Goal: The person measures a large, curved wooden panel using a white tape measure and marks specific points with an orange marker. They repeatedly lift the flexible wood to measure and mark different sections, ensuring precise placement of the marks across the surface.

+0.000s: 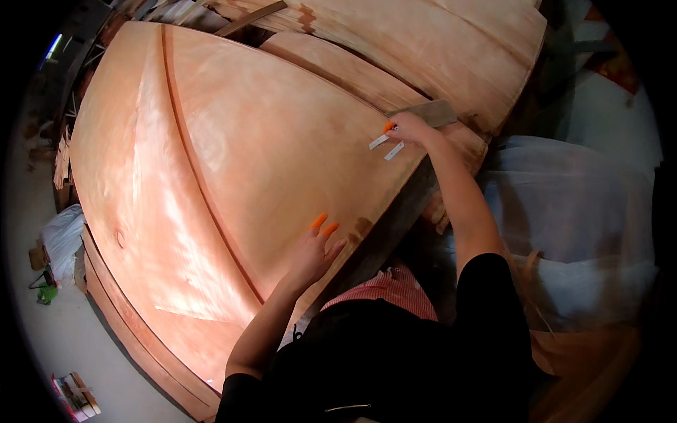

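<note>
My left hand (315,255) rests on a large thin sheet of pale wood veneer (275,134) near its right edge, fingers stretched out. Orange covers sit on two of its fingertips. Farther off, at the sheet's far right corner, my right hand (409,130) is closed, one finger also in an orange cover. A wide, flat grey blade (436,111) juts out beyond that hand; its grip is hidden by the fingers. Two short white strips (393,151) lie just below the right fingers, on or over the veneer.
A raised reddish-brown seam (187,137) curves down the sheet. More veneer sheets (423,35) lie beyond it. Brown boards (141,338) edge the left side. A translucent plastic cover (564,204) hangs at the right. On the floor at lower left sits a small stack (75,395).
</note>
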`<action>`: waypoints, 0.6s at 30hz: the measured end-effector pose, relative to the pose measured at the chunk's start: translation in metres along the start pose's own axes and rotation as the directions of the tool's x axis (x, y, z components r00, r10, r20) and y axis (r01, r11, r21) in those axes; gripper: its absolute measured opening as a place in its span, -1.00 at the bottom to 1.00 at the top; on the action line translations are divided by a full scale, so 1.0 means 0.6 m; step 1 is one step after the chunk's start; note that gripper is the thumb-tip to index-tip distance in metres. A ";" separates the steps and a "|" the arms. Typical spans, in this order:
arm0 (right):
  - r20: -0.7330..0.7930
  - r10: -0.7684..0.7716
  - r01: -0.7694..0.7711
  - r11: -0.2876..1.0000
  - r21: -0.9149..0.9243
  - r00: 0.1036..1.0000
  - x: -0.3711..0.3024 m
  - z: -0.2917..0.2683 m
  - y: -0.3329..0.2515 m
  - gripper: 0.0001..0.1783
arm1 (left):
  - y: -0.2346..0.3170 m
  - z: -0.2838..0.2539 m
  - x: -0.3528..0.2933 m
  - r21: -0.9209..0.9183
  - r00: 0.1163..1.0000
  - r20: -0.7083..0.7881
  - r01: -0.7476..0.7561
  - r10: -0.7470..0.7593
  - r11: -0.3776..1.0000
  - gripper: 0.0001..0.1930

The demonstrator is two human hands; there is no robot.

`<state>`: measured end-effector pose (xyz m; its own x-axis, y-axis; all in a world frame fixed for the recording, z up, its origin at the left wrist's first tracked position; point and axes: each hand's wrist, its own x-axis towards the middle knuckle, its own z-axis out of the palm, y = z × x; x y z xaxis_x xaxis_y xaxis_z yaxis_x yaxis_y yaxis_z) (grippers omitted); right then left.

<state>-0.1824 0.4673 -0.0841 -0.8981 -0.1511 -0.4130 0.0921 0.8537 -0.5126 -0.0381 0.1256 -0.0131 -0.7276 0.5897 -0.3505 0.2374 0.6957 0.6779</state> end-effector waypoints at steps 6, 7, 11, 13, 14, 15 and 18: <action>0.141 -0.059 0.052 0.997 0.055 0.988 0.045 0.015 0.045 -0.75 | 0.015 0.034 0.129 0.059 0.996 0.013 -0.089 0.088 0.994 -0.53; 0.156 -0.043 0.028 0.995 0.095 0.987 0.044 0.012 0.047 -0.75 | 0.023 0.037 0.152 0.077 0.994 0.011 -0.107 0.107 0.991 -0.52; 0.164 -0.022 -0.015 0.975 0.223 0.986 0.043 0.009 0.052 -0.73 | 0.044 0.058 0.249 0.184 0.988 -0.009 -0.149 0.153 0.972 -0.45; 0.173 -0.012 -0.032 0.967 0.252 0.985 0.037 0.000 0.040 -0.72 | 0.039 0.073 0.286 0.290 0.984 -0.026 -0.162 0.177 0.943 -0.41; 0.194 0.001 -0.052 0.965 0.258 0.981 0.033 -0.010 0.030 -0.72 | 0.034 0.082 0.303 0.360 0.980 -0.034 -0.172 0.197 0.917 -0.38; 0.217 0.013 -0.071 0.962 0.262 0.976 0.033 -0.011 0.024 -0.72 | 0.029 0.090 0.312 0.428 0.976 -0.041 -0.178 0.215 0.886 -0.36; 0.120 -0.057 0.043 0.992 0.120 0.991 0.042 0.000 0.036 -0.72 | 0.037 0.097 0.323 0.453 0.979 -0.042 -0.158 0.198 0.877 -0.33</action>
<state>-0.2028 0.4819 -0.1057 -0.8440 -0.2582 -0.4702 0.1047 0.7804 -0.6165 -0.1362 0.2794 -0.1037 -0.6925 0.6980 -0.1823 0.6148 0.7032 0.3571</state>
